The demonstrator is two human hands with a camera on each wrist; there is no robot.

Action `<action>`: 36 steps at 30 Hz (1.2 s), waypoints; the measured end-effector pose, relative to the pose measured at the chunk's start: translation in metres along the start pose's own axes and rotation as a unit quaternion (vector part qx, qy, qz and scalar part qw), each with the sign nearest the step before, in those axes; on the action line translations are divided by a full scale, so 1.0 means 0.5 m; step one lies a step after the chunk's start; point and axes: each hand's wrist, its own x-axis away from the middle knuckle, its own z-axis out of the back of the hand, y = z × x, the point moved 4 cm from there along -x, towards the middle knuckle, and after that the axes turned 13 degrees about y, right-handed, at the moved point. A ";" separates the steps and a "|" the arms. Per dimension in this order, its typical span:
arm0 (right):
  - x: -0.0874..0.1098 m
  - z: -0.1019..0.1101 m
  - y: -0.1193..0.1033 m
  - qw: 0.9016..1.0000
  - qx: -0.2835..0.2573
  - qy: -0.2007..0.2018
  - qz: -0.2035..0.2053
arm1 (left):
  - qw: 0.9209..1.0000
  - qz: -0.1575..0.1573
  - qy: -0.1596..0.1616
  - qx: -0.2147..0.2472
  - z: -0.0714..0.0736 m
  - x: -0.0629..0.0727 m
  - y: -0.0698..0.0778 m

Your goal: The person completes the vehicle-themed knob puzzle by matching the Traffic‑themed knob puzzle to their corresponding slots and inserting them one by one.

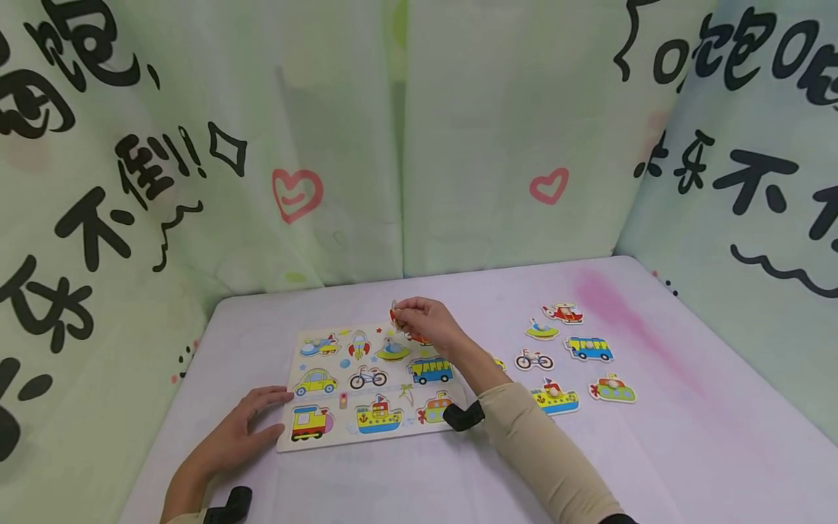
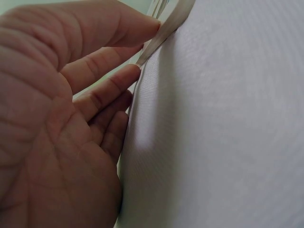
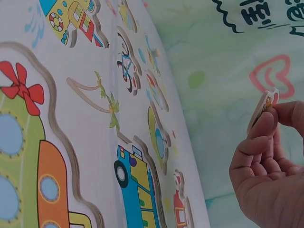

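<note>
Near the far edge of the puzzle board [image 1: 343, 426], the right hand [image 1: 425, 322] is pinching a small piece [image 3: 259, 114] in its fingers, apparently mid-move and calling for careful set-down, while the left hand's [image 1: 244, 431] loosely extended fingers are touching the board's side.

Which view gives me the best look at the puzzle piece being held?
The right wrist view: there the puzzle piece appears largest, pinched in the right hand, though turned nearly edge-on. The head view shows it small, partly hidden by the hand; the left wrist view does not show it.
</note>
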 end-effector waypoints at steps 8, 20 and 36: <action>0.001 -0.019 -0.004 1.000 -0.012 -0.014 -0.002 | 1.000 -0.010 0.005 -0.011 0.002 0.000 0.001; 0.000 -0.045 -0.008 1.000 -0.011 -0.025 -0.004 | 1.000 -0.009 0.004 -0.008 0.001 0.000 0.002; -0.003 -0.071 -0.008 0.999 -0.008 -0.035 -0.008 | 1.000 -0.001 0.005 -0.001 -0.003 0.001 -0.003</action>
